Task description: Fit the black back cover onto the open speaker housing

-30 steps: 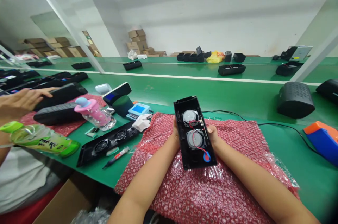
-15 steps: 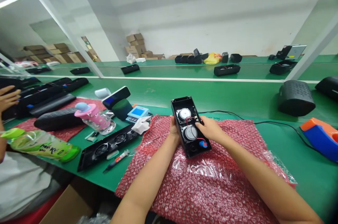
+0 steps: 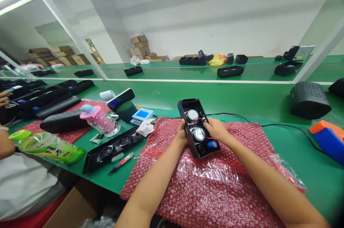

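Note:
An open black speaker housing is tilted above the red bubble wrap. Two round silver-backed speaker drivers sit inside it, with thin red wires and a blue part at the lower right corner. My left hand is closed around the housing's left side, thumb up along the wall. On the right wall my right hand grips the edge, its fingertips reaching just inside beside the wires. Whether those fingertips also pinch a wire, I cannot tell.
Left of the wrap lie a black speaker panel, a syringe, a blue-screened device, a pink-lidded cup and a green bottle. A black cable runs behind. At right are an orange-blue object and a speaker. A co-worker's arm shows far left.
The housing has turned slightly in my hands, showing more of its left outer wall. My left thumb now stands up along that side. The view has shifted a little.

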A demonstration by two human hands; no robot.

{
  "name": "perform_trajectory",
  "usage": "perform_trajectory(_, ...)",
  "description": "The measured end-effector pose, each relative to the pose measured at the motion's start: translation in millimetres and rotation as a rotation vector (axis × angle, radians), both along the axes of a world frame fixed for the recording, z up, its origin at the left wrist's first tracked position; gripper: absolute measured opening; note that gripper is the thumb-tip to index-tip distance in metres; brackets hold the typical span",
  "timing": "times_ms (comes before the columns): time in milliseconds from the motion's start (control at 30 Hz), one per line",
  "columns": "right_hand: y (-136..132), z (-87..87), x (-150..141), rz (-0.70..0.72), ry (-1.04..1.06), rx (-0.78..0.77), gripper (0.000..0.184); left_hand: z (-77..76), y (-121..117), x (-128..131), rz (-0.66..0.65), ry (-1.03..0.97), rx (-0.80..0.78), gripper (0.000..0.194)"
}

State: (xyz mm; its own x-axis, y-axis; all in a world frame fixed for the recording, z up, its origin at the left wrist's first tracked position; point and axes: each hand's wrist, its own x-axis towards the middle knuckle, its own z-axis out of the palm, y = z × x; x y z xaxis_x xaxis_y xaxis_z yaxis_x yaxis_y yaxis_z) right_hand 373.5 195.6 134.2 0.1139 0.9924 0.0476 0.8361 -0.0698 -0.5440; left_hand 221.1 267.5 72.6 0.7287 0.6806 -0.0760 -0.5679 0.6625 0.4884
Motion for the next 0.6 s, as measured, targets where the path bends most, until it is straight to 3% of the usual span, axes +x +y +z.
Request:
perform_trajectory(367, 4, 0.3, 5, 0.002, 0.103, 0.026, 0.025, 0.6, 1, 1, 0.022, 0.033, -0.065, 0.067)
perform_trajectory(433, 1, 10.5, 5, -0.037, 0.129, 0.03, 0.026, 1.4, 3, 3, 0.039, 0.04, -0.08, 0.064)
perform_trajectory(533, -23, 38.5, 4, -0.09, 0.169, 0.133, 0.041, 0.5, 7, 6, 0.064, 0.051, -0.102, 0.06)
perform_trajectory(600, -48, 56.6, 0, -0.062, 0.398, 0.253, 0.046, -1.3, 10, 8, 0.077, 0.046, -0.11, 0.058)
